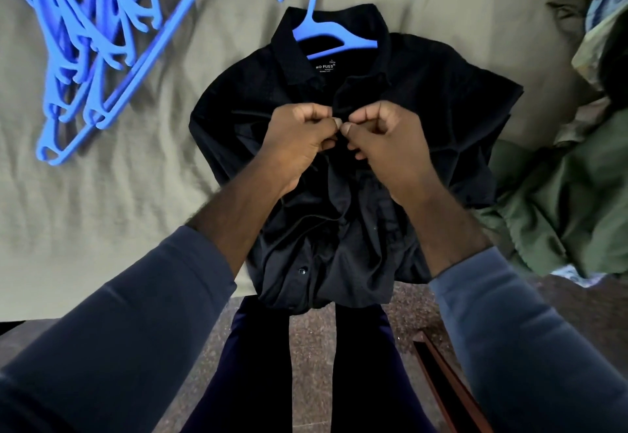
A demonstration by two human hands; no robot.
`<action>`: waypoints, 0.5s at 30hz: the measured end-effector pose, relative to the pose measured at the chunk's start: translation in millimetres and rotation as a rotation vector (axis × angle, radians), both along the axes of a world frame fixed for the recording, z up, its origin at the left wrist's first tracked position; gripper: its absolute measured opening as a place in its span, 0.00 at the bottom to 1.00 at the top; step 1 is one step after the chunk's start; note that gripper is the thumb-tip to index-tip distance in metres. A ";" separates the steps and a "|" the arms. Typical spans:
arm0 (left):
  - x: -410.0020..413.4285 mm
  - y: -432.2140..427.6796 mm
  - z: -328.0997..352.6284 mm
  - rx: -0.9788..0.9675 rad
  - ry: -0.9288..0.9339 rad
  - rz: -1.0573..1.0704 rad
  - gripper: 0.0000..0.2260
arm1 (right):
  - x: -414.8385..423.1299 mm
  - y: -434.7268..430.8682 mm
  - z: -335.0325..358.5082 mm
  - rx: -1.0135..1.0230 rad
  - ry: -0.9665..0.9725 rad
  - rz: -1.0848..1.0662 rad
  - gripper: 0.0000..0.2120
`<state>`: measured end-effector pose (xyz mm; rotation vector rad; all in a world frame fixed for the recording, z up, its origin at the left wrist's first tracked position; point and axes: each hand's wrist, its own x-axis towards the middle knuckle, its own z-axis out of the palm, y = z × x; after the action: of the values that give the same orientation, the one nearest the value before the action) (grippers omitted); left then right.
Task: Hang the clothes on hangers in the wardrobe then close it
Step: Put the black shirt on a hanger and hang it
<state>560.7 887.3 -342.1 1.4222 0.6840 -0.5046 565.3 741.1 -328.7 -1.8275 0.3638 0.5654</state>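
From my feed, the black shirt [435, 99] lies face up on the bed [102, 222], collar away from me and hem bunched at the near edge of the mattress. A blue hanger [328, 34] sits inside its collar, with the hook poking out past the neckline onto the sheet; a white label shows under the hanger's bar.

Both hands meet over the chest of the shirt. The left hand [299, 147] is clenched on the front edge of the fabric, thumb and fingers pinching it. The right hand [387, 143] pinches the opposite edge, its fingertips touching those of the left. I can't tell whether a button is between them. One button shows lower down, near the hem.

A tangled heap of blue hangers [91, 45] lies on the sheet to the far left, well apart from the shirt. On the right, a crumpled green garment [557, 201] lies just beside the shirt, with patterned cloth [608, 4] beyond it in the corner. Below the bed edge I see dark trouser legs and a speckled floor [312, 351].
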 end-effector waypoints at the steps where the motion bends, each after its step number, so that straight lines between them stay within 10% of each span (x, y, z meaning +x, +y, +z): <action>1: 0.7 -0.7 1.1 0.001 0.001 0.008 0.04 | -1.7 0.8 -2.4 -0.055 -0.057 0.023 0.04; 15: 4.7 -2.6 7.1 -0.061 0.032 0.072 0.02 | -13.3 7.8 -3.1 -0.163 -0.243 -0.007 0.02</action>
<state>565.4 884.7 -335.0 1.3301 0.7370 -0.4882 552.1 748.8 -331.8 -2.0247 0.2574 0.3098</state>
